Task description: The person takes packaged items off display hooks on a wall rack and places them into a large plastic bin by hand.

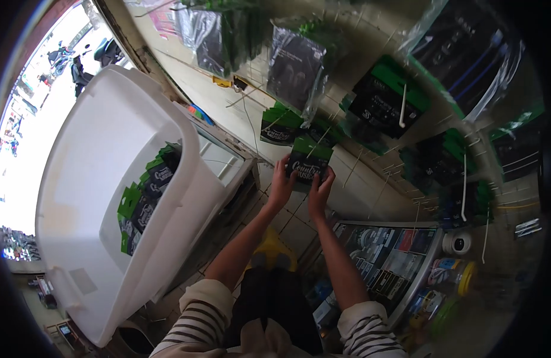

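A black-and-green packet (308,160) with "Country Music" lettering is held between my two hands in front of the wall rack. My left hand (281,182) grips its left edge, and my right hand (321,186) has its lower right edge. The packet's top lies against a thin metal hook; whether the hook passes through its hole I cannot tell. Just behind it, similar green-topped packets (279,126) hang on the neighbouring hooks. To my left, a large white plastic tub (186,173) holds several more of these packets (145,197).
Plastic-wrapped packs (294,62) and other green-and-black packs (387,98) hang along the wall, with bare hooks sticking out among them. A glass display case (377,262) with boxed goods stands at right, beside lidded jars (451,274). A yellow stool (275,244) is below me.
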Demonstrator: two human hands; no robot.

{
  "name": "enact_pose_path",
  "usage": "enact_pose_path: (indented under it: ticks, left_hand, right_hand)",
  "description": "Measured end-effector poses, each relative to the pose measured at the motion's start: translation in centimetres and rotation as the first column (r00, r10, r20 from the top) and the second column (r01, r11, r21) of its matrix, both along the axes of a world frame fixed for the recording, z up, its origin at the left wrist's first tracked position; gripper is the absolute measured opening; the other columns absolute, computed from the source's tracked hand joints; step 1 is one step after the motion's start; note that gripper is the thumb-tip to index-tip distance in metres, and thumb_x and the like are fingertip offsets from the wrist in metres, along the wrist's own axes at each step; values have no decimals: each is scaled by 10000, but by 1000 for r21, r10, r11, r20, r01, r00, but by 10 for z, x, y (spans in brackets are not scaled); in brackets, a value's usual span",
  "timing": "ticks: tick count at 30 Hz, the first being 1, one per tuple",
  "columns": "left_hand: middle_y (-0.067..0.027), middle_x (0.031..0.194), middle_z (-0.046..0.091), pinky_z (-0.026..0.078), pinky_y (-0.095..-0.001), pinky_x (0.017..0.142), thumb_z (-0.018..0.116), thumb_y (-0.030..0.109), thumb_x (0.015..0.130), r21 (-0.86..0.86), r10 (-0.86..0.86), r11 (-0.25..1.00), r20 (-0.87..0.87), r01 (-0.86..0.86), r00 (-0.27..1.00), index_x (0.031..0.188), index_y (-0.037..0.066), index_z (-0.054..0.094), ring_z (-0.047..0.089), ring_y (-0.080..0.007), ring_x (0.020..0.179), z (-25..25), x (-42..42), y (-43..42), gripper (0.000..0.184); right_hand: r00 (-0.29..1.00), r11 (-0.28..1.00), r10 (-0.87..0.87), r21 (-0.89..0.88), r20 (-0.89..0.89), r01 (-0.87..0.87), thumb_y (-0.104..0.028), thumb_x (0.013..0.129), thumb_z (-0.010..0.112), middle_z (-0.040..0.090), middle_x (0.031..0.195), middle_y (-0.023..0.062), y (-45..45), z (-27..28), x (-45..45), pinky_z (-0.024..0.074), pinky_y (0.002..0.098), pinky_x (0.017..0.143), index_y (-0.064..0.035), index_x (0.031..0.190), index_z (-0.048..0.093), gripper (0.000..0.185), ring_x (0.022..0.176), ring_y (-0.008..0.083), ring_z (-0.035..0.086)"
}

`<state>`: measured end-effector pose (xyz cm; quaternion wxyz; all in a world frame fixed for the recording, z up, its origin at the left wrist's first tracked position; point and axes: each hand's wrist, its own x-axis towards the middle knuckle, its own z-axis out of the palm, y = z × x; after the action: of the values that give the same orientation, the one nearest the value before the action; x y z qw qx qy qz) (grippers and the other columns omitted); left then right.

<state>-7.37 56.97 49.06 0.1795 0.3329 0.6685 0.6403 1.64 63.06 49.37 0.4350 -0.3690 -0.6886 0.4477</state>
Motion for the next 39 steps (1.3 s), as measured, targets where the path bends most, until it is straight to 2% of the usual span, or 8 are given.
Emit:
enact_pose_path:
  ticks: [9, 16, 22, 28, 31, 33, 35, 39]
  left_hand:
    - [-124, 1052, 455, 402, -305, 777, 539, 1, 750, -36, 125, 992, 195, -120, 973, 1202, 41, 363, 490, -208, 889, 83, 40, -76, 486]
    - [-153, 1118, 470, 387, -313, 837, 545, 7, 755, -55, 282, 959, 138, -277, 950, 1210, 43, 356, 492, -241, 993, 182, 60, -123, 493]
    - [-147, 1157, 462, 365, -331, 894, 575, 1, 739, 86, 461, 886, -56, -456, 885, 1198, 38, 358, 457, -252, 1084, 280, 53, -173, 509]
    - [-135, 1115, 479, 393, -318, 835, 570, 4, 751, 265, 700, 702, -90, -661, 708, 1196, 41, 359, 490, -246, 1018, 321, -8, -239, 494]
    - [-133, 1064, 498, 416, -327, 767, 560, 6, 756, 195, 736, 672, -74, -715, 672, 1210, 43, 313, 518, -248, 948, 326, -52, -279, 518]
    - [-140, 1055, 501, 423, -340, 753, 554, 6, 758, 153, 723, 684, -5, -714, 691, 1209, 43, 299, 525, -260, 936, 313, -86, -306, 520]
    - [-158, 1004, 510, 451, -346, 707, 541, 11, 777, -128, 729, 674, -44, -727, 683, 1213, 31, 268, 540, -231, 927, 285, -119, -329, 515]
    - [-196, 988, 515, 439, -364, 737, 574, 49, 748, -305, 724, 636, -82, -709, 685, 1203, 24, 274, 537, -292, 928, 216, -161, -351, 544]
  right_hand:
    - [988, 969, 154, -198, 11, -149, -187, 886, 410, 397, 1158, 163, -64, 76, 34, 297, 325, 908, 8, 1209, 272, 401, 1059, 220, 403]
    - [950, 924, 301, -221, -77, -311, -196, 892, 394, 349, 1205, 172, -100, 175, 38, 273, 326, 933, 5, 1231, 240, 424, 1113, 226, 364]
    - [877, 878, 460, -78, -143, -473, -117, 886, 367, 311, 1225, 199, -136, 264, 5, 240, 353, 958, 47, 1234, 192, 423, 1145, 254, 327]
    - [622, 677, 702, 54, -346, -734, -168, 888, 383, 271, 1279, 180, -190, 315, -86, 206, 343, 979, -1, 1253, 176, 451, 1188, 243, 274]
    - [515, 560, 816, 138, -262, -817, -166, 884, 392, 328, 1224, 174, -221, 323, -146, 276, 345, 935, -3, 1240, 228, 425, 1138, 244, 338]
    - [546, 529, 835, 175, 63, -830, -106, 853, 424, 393, 1058, 190, -239, 314, -185, 345, 361, 866, 41, 1165, 316, 362, 1010, 294, 435]
    - [504, 494, 852, 104, 143, -863, -100, 839, 438, 402, 1022, 195, -255, 279, -224, 358, 376, 848, 41, 1134, 347, 339, 976, 322, 443]
    - [367, 428, 813, -35, 453, -903, -120, 802, 489, 445, 997, 222, -264, 203, -276, 388, 413, 810, 50, 1072, 392, 334, 951, 378, 457]
